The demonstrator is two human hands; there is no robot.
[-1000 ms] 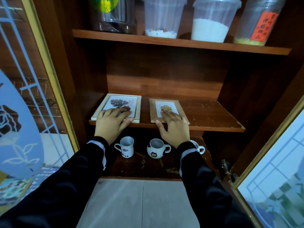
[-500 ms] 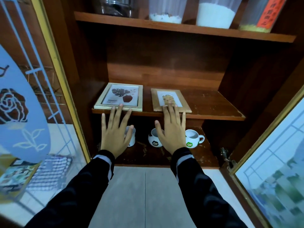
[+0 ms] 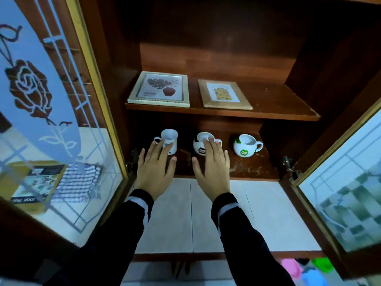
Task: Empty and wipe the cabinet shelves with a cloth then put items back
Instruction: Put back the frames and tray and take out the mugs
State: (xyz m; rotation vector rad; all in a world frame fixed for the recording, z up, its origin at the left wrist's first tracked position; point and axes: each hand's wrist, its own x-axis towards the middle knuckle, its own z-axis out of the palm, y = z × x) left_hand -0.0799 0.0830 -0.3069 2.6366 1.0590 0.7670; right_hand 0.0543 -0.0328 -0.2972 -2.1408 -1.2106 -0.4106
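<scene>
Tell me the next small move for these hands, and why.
Probably curl each hand round the mug before it and lift it out: the left hand is open at the white mug, the right hand open over the black-and-white mug, and the bottom shelf is not yet emptied.

The right hand (image 3: 213, 170) partly hides the middle mug (image 3: 198, 145), perhaps touching it.

Three mugs (image 3: 172, 138) (image 3: 198, 145) (image 3: 245, 148); two picture frames (image 3: 159, 88) (image 3: 224, 94); two shelves (image 3: 272, 100) (image 3: 249, 168); two glass doors (image 3: 51, 104) (image 3: 342, 182); two hands (image 3: 154, 172) (image 3: 213, 169).
</scene>
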